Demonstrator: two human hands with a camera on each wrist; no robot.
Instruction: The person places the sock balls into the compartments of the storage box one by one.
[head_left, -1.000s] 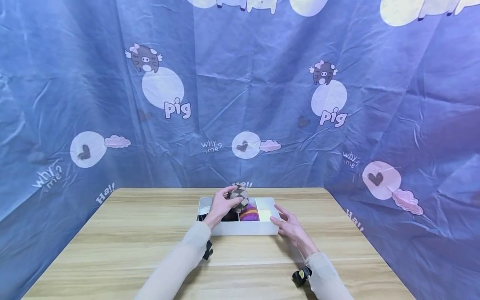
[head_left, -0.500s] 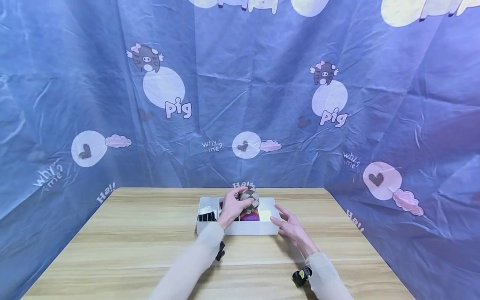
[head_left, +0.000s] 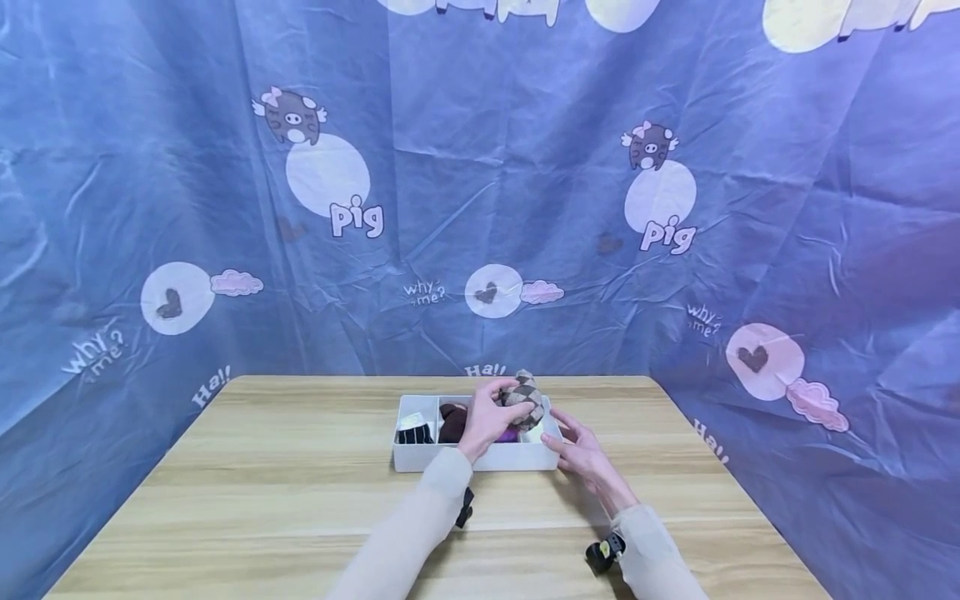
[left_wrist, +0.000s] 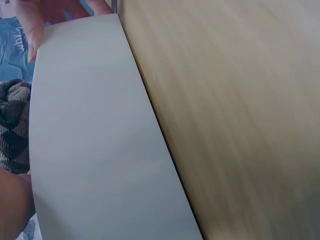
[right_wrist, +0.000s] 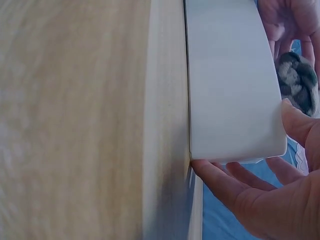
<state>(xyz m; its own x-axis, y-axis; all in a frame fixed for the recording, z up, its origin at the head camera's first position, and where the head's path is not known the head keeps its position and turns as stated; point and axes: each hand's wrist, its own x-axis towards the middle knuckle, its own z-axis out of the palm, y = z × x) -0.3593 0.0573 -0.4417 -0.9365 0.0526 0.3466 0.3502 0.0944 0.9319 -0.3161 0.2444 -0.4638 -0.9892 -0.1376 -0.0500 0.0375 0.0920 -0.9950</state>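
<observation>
My left hand (head_left: 487,417) pinches a rolled-up grey and dark checkered sock (head_left: 527,402) between thumb and fingers. It holds the sock above the right end of a white divided storage box (head_left: 480,457). In the right wrist view the sock (right_wrist: 295,82) shows just past the box wall. My right hand (head_left: 587,457) grips the box's right end, thumb at the top edge and fingers around the end wall. Inside the box are a black striped sock with white (head_left: 414,430) at left, a dark brown sock (head_left: 452,423) beside it, and a purple one (head_left: 507,435) partly hidden under my left hand.
Thin dividers (head_left: 438,417) part the box into compartments. The box stands on a wooden table (head_left: 285,467), toward its back edge. A blue printed cloth (head_left: 450,208) hangs behind and along both sides.
My left hand has carried the checkered sock rightward, from over the middle compartments to over the right end. The black and brown socks have come into view. My right hand stays on the box.
</observation>
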